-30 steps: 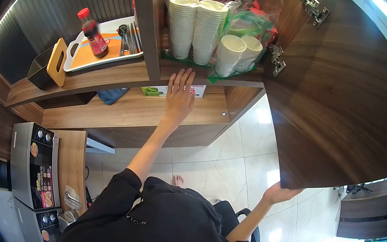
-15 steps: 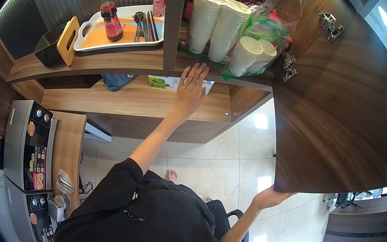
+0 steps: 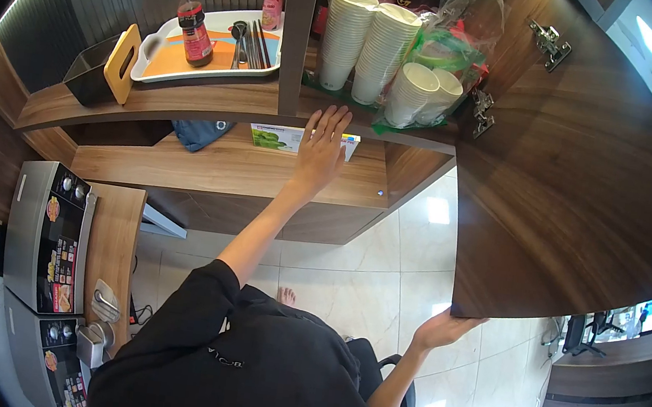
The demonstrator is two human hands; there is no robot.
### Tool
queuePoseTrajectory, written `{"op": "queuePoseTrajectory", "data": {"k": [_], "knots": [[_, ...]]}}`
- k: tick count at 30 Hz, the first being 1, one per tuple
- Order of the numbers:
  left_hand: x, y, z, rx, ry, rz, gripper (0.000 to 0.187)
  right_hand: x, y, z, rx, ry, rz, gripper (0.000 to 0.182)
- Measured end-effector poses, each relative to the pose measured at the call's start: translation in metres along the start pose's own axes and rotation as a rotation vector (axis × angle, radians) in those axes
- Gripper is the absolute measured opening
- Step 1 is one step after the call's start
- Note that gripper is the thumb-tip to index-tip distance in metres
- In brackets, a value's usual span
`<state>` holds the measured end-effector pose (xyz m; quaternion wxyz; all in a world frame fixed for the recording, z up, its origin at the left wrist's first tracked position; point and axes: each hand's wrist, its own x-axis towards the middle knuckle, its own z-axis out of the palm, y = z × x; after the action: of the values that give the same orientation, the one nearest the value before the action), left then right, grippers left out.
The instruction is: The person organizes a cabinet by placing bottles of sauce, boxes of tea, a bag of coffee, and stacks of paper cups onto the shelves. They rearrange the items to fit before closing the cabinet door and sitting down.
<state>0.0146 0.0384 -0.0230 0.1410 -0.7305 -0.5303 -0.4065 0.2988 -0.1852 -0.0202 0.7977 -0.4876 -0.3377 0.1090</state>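
Note:
My left hand rests with its fingers spread on the front edge of the cupboard shelf, below tall stacks of white cups. At the lower corner of the open wooden door, my right hand touches the bottom edge; its fingertips are partly hidden behind the door. Two shorter cup stacks stand in a clear plastic bag beside the tall ones. Behind my left wrist, a white and green box lies on the lower shelf.
A white tray holds a sauce bottle and utensils, beside a black bin with a yellow-framed board. Metal hinges join the door at right. Silver ovens stand at lower left, and a chair is beside my body.
The door's lower corner has swung slightly to the left, and my right hand has moved left with it. My left hand stays on the shelf edge.

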Motion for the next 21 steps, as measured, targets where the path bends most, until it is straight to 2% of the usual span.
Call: {"op": "queuePoseTrajectory", "data": {"k": [13, 16, 19, 21], "knots": [[0.000, -0.001, -0.004, 0.001, 0.004, 0.008, 0.072, -0.016, -0.003, 0.003, 0.238, -0.071, 0.096, 0.061], [0.000, -0.001, -0.003, -0.008, 0.005, 0.009, 0.073, -0.022, -0.003, 0.012, 0.002, -0.020, 0.002, 0.061], [0.000, 0.000, -0.003, -0.011, 0.007, 0.007, 0.073, -0.032, 0.005, 0.006, 0.177, -0.139, 0.025, 0.061], [0.000, -0.001, -0.002, -0.009, 0.008, 0.008, 0.073, -0.030, 0.007, -0.001, 0.145, -0.213, 0.039, 0.060]]}}
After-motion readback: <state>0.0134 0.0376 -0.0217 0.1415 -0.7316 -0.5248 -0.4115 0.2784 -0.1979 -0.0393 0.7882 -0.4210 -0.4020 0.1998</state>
